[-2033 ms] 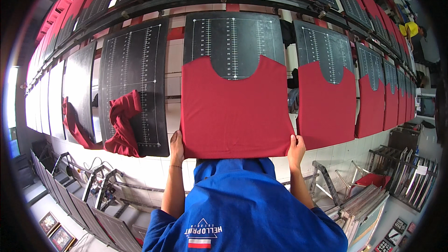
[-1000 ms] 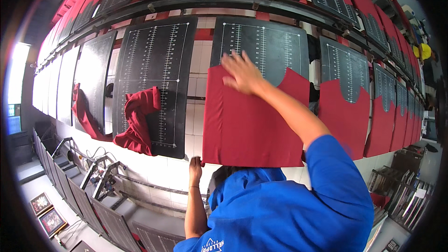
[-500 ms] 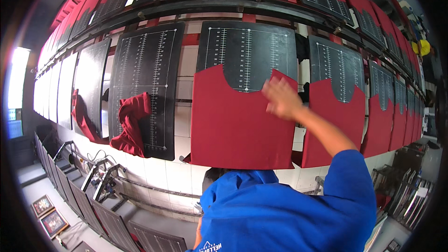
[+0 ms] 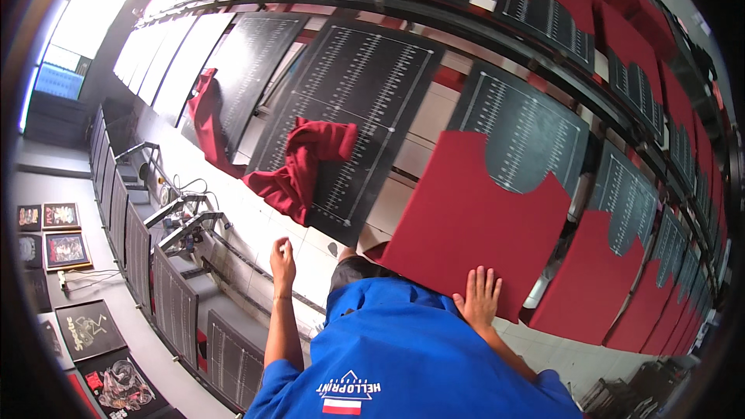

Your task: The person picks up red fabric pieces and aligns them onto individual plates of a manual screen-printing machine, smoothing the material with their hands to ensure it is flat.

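My right hand [image 4: 479,295] lies flat with its fingers apart on the lower edge of a red cut garment panel [image 4: 477,217]. This panel is spread smooth on a black board with white ruled scales [image 4: 521,120], its curved neckline toward the far end. My left hand [image 4: 282,268] is raised off to the left, clear of the boards, fingers loosely bent and nothing visible in them. On the black board to the left [image 4: 365,85] lies a crumpled red cloth [image 4: 299,167], nearest to my left hand. Its strip reaches across onto the neighbouring board.
More red panels [image 4: 594,283] lie on boards to the right, and another row of boards [image 4: 543,19] runs behind a dark rail [image 4: 372,4]. At the left stand metal brackets [image 4: 182,225] and tilted boards [image 4: 174,302]. Framed prints [image 4: 66,248] rest further left.
My view has turned left. My right hand has moved from the panel's right shoulder down to its lower edge. My left hand has come up into sight at the left.
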`<state>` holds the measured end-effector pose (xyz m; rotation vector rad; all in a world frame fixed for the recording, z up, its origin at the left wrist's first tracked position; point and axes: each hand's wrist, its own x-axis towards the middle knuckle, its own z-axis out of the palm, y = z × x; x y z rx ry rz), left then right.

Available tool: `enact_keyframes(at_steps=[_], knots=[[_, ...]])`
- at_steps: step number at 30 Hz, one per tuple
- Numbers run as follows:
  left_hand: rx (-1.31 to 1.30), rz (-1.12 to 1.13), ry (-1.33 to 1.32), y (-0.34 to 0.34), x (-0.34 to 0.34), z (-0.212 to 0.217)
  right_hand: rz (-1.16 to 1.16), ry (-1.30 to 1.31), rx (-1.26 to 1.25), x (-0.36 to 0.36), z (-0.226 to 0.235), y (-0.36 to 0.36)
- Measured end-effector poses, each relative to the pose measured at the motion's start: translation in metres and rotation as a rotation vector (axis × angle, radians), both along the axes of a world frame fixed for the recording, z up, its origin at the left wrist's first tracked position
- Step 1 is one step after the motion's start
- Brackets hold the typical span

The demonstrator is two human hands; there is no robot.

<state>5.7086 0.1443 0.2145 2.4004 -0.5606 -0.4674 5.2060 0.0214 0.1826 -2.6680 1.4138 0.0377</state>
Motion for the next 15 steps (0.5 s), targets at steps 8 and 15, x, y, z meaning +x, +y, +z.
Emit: enact_keyframes(at_steps=[8,15], knots=[[0.123,-0.492,-0.594,-0.113,0.169,0.04,-0.069,-0.093,0.088,0.227,0.032,-0.052],[-0.138,-0.879,0.179,-0.153,0.256,0.09,0.007,-0.692,0.0,0.502,0.097,-0.056]])
